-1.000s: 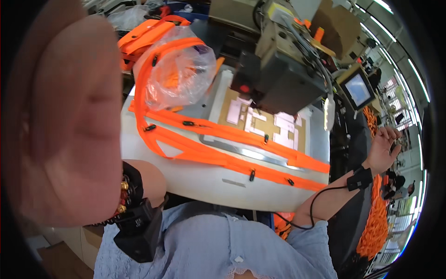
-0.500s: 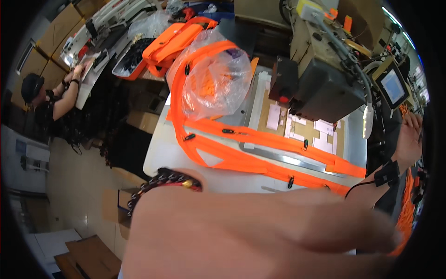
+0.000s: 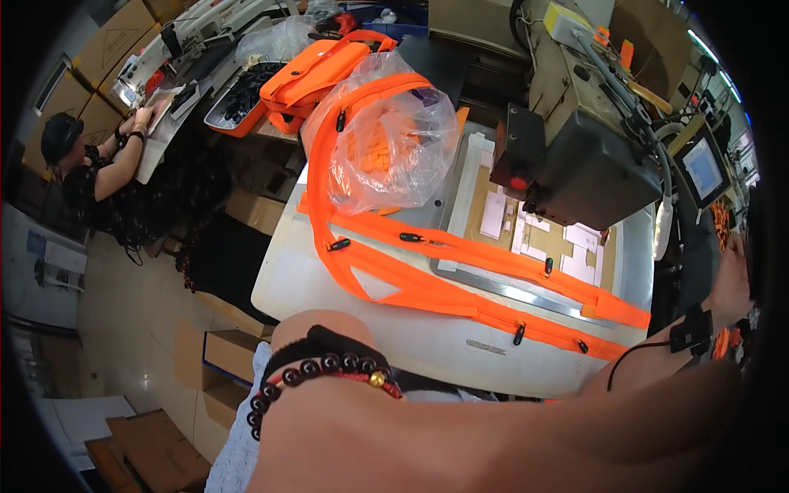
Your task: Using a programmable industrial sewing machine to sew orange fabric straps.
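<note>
- Left hand (image 3: 493, 435) fills the bottom of the view, very close to the camera and blurred; it lies flat with the fingers stretched toward the right, open and holding nothing as far as the blur allows.
- Bead bracelet (image 3: 316, 374) of dark beads, with 1 gold bead, circles the left wrist, next to a black band.
- Right hand (image 3: 730, 283) sits at the far right edge, past the surface's right end, with a black wrist strap (image 3: 692, 330) and a cable running from it; whether it is open or closed I cannot tell, as the rim cuts it off.
- Orange straps (image 3: 460, 275) lie across the white surface (image 3: 304, 279) in long bands with black sliders, just beyond the left hand and not touched by either hand.
- Clear bag (image 3: 394, 152) with orange pieces inside rests on the straps' far end.
- Sewing machine (image 3: 583, 140) stands at the back right of the surface, above a metal plate (image 3: 493, 283).
- Small screen (image 3: 703, 168) is mounted to its right.
- Another person (image 3: 99, 164) works at a separate bench on the far left.
</note>
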The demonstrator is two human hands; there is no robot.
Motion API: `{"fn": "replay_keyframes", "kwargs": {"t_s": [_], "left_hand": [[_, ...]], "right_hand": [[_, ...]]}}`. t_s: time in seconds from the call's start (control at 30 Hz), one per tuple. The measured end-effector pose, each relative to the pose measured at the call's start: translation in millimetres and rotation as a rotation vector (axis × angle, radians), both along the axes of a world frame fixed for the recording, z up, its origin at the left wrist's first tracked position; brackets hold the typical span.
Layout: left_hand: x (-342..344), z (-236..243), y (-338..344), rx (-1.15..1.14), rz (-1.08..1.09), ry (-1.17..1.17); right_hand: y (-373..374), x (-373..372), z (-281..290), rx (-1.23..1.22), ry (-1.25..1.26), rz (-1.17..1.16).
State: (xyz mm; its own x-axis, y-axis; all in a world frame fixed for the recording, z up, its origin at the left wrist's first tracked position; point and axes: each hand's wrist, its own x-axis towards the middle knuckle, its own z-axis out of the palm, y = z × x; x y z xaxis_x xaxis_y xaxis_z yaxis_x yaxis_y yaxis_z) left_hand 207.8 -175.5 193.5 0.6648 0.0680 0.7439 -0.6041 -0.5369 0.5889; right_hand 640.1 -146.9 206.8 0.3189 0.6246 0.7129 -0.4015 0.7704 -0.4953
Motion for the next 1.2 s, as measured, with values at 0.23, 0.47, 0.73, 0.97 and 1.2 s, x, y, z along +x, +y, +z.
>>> {"fn": "replay_keyframes", "kwargs": {"t_s": [0.23, 0.47, 0.73, 0.97, 1.2], "left_hand": [[3.1, -3.1, -1.2, -0.015, -0.044, 0.008], [6.9, -0.6, -0.5, -0.005, -0.084, 0.026], [11.9, -2.0, -3.1, -0.005, -0.085, 0.032], [13.0, 0.2, -3.9, -0.005, -0.095, 0.045], [16.7, -0.6, -2.5, 0.011, -0.069, 0.047]], "right_hand": [[-4.9, -11.9, -5.3, -0.002, -0.034, 0.001], [-9.1, -3.9, 0.2, 0.011, -0.095, 0.038], [-10.7, 55.4, -9.4, -0.001, 0.057, 0.086], [-13.2, 63.1, -8.0, 0.011, 0.084, 0.096], [-11.4, 60.1, -8.8, 0.003, 0.09, 0.12]]}}
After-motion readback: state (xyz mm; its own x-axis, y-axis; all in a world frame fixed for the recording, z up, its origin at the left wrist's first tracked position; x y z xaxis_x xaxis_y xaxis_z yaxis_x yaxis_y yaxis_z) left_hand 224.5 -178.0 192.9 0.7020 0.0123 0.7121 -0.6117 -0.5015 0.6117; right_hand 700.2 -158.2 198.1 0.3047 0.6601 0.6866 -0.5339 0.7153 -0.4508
